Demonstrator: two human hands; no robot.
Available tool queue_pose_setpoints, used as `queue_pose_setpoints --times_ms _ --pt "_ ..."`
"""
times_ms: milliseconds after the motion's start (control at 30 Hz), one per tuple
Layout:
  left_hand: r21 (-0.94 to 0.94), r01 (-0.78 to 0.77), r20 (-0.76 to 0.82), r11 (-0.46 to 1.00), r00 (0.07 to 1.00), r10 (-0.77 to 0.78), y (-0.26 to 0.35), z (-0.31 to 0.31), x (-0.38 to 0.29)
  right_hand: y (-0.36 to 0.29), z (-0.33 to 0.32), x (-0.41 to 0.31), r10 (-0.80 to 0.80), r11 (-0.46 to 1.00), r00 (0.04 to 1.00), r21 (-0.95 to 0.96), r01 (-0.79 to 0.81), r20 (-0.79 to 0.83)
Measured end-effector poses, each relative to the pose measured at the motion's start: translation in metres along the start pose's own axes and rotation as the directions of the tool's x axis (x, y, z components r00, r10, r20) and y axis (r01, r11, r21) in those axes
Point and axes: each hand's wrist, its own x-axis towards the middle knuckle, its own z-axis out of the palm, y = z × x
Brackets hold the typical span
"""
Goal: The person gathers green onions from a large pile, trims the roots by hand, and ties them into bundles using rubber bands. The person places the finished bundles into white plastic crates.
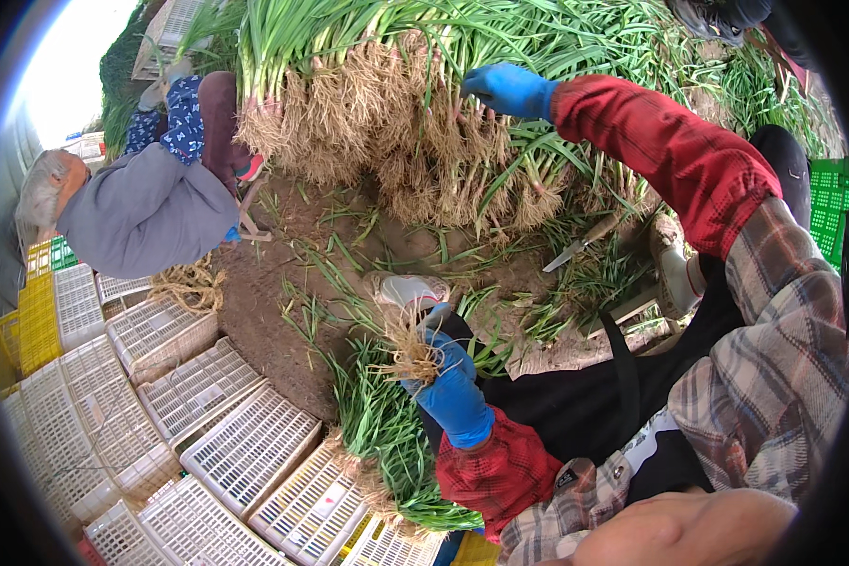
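Observation:
My left hand (456, 396), in a blue glove, is closed around a small bunch of green garlic plants whose dry roots (412, 354) stick out beside the fingers. Its stems are mostly hidden by the glove. Farther out, my right hand (511, 92), gloved in blue too, is over a large heap of green garlic (368, 92), its bent fingers among the stems and leaves. Whether those fingers grip a stem is hidden. Tied-looking bundles with green leaves (389, 424) lie on the ground left of my left forearm, roots towards the crates.
A knife with a wooden handle (584, 240) lies on leaf scraps near my shoe (668, 255). White plastic crates (255, 449) stand along the left, with a coil of rope (191, 284) behind. A seated person (148, 205) works at upper left. A green crate (830, 209) stands at right.

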Motion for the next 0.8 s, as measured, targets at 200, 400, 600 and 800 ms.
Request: queue_pose_setpoints --times_ms 200,400,600,800 --pt "0.29 -0.109 0.043 0.951 0.994 0.101 0.012 0.026 -0.004 0.001 0.019 0.051 -0.137 0.904 0.949 -0.356 0.237 0.285" --pt "0.323 -0.058 0.077 0.945 0.996 0.034 0.016 0.028 -0.002 0.028 0.008 0.043 -0.351 0.81 0.9 -0.399 0.431 0.259" --pt "0.353 -0.266 0.216 0.897 0.956 0.198 -0.011 0.023 -0.01 -0.095 -0.028 -0.03 -0.542 0.84 0.84 0.014 0.542 -0.042" --pt "0.136 -0.305 0.044 0.943 0.952 0.302 -0.002 0.028 -0.013 -0.226 -0.006 -0.116 -0.442 0.66 0.895 0.652 0.373 -0.065"
